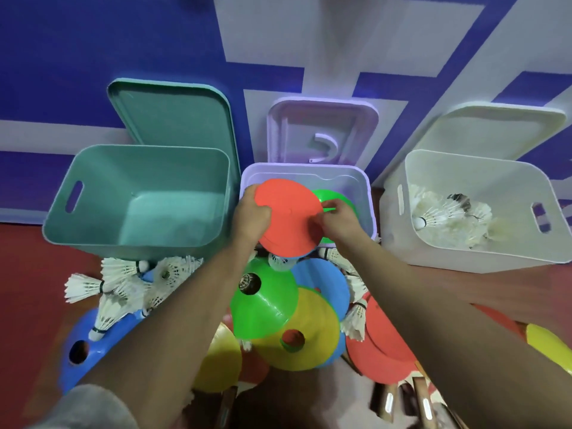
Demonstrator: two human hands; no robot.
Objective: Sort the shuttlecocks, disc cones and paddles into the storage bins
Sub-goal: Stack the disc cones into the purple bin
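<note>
At frame centre, left hand [252,212] and right hand [339,219] pinch opposite edges of a red disc cone [289,209], fingers curled on its rim, over the near edge of the purple bin [367,193]

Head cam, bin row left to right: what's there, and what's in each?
Teal bin, nothing visible inside → purple bin, green cone inside, red cone held over it → white bin holding shuttlecocks.

Green disc cone [332,196], lilac bin [366,187]: mostly hidden under the red cone [288,212] you hold. Yellow cone [551,345], 4 o'clock: cut by the right edge. Paddle handles [388,404], 5 o'clock: blurred, cut by the bottom edge.
</note>
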